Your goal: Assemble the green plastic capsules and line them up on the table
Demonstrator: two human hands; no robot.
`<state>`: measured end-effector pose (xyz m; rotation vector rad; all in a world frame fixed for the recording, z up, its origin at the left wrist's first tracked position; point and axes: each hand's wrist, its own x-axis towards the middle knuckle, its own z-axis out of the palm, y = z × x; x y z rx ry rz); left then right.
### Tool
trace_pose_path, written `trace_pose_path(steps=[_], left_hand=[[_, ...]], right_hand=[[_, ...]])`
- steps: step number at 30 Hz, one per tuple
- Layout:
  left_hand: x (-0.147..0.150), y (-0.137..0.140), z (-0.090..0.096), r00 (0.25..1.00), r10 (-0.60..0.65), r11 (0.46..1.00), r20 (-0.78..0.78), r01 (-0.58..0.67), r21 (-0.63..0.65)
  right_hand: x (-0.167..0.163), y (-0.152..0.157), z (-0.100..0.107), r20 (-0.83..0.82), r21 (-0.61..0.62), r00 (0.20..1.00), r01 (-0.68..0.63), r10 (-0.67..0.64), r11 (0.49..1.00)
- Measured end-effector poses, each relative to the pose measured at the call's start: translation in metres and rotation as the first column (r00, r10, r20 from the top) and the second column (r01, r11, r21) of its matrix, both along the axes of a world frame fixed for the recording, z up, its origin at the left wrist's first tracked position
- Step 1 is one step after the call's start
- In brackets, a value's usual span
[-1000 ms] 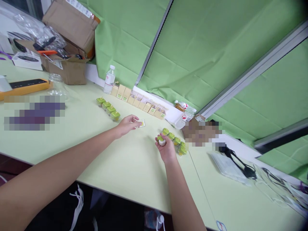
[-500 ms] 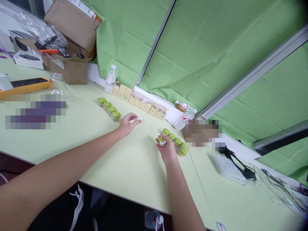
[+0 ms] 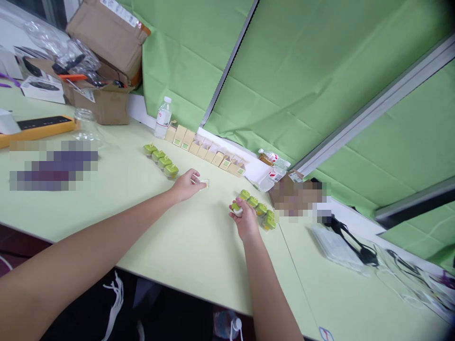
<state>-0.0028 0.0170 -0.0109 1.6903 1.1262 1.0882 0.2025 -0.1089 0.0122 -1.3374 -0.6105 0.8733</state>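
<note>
Now I'm shifting a clear packet point(image 3: 205, 184) slightly left.
My left hand point(image 3: 185, 185) is pinching it; my right hand point(image 3: 248, 220) is curling round a green-white piece point(image 3: 237, 210), so both are staying occupied.

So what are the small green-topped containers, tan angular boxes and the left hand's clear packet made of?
The small green-topped containers look like glossy plastic, perhaps glass below, where they look clear. The tan angular boxes seem matte cardboard, with dull, flat faces. The clear packet in the left hand is probably shiny plastic film, given its see-through edges.
</note>
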Motion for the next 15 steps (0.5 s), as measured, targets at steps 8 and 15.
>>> trace_pose_path(steps=[8, 15], left_hand=[[-0.008, 0.008, -0.014, 0.944, -0.082, 0.967, -0.319, 0.153, 0.204], [-0.011, 0.006, -0.015, 0.905, -0.062, 0.944, -0.421, 0.19, 0.27]], right_hand=[[0.0, 0.001, -0.002, 0.016, -0.012, 1.0, 0.008, -0.008, 1.0], [-0.003, -0.001, 0.0, 0.018, -0.002, 1.0, 0.001, -0.001, 1.0]])
